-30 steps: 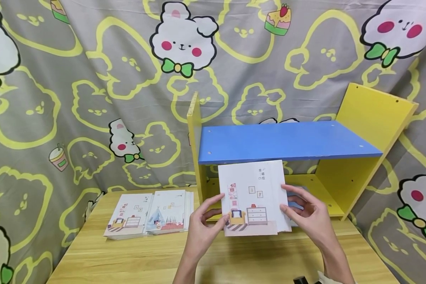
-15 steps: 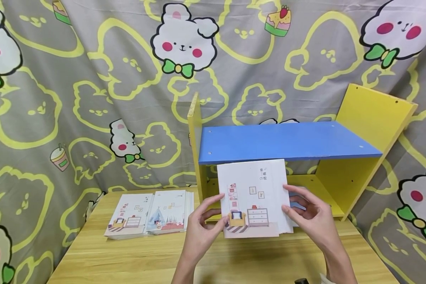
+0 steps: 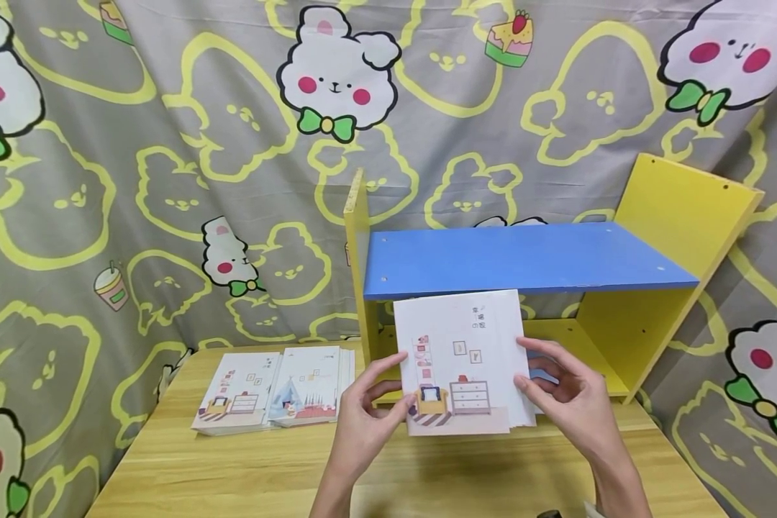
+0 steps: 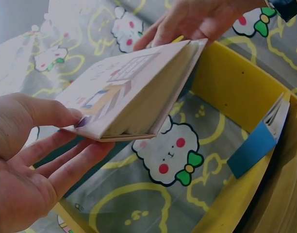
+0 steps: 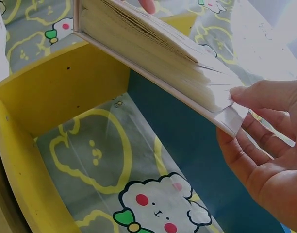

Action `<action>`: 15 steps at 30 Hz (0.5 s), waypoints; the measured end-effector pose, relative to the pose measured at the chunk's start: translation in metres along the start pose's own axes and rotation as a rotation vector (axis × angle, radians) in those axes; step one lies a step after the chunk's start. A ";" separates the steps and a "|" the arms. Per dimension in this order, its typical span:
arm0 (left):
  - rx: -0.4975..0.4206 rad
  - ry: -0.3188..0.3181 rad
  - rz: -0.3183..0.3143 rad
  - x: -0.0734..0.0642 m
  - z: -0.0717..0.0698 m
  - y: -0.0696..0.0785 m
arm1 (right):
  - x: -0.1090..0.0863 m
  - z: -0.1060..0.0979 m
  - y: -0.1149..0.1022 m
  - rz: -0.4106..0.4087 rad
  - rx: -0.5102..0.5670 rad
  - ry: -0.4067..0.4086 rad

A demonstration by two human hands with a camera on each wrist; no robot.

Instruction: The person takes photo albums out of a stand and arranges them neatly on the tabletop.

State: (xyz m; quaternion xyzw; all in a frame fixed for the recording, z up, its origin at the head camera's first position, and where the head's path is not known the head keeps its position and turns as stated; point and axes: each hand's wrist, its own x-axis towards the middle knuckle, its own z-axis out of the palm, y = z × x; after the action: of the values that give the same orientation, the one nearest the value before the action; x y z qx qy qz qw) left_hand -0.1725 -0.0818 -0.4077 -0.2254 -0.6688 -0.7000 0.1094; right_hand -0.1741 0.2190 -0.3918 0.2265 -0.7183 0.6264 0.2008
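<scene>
Wooden table [image 3: 246, 475]: book stacks [image 3: 236, 388]; held book [image 3: 456, 360] partly hides shelf [image 3: 524, 255].

Wooden table [image 3: 246, 475], illustrated books [image 3: 239, 385] atop, yellow-blue shelf [image 3: 531, 257] alongside

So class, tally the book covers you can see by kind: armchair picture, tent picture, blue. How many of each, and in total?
Armchair picture: 2 (held book, leftmost book on the table)
Tent picture: 1 (tent-cover book)
Blue: 1 (blue book)
Total: 4, leaving out the white edges beside the tent-cover book, which are unclear.
</scene>
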 end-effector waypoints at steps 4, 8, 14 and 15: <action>0.017 0.013 0.000 0.000 -0.002 0.002 | 0.000 0.003 -0.001 -0.006 -0.005 -0.002; 0.013 0.013 0.008 0.001 -0.004 0.002 | 0.000 0.006 -0.001 -0.021 0.013 -0.001; 0.007 0.023 0.030 0.001 -0.008 0.003 | 0.001 0.011 -0.001 -0.052 0.036 0.003; 0.009 0.025 0.032 0.001 -0.008 0.004 | 0.001 0.012 -0.002 -0.046 0.031 0.005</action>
State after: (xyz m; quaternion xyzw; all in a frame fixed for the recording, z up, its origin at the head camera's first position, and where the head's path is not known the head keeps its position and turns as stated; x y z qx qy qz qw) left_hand -0.1728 -0.0902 -0.4041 -0.2268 -0.6668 -0.6978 0.1302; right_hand -0.1739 0.2070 -0.3915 0.2444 -0.7025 0.6334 0.2136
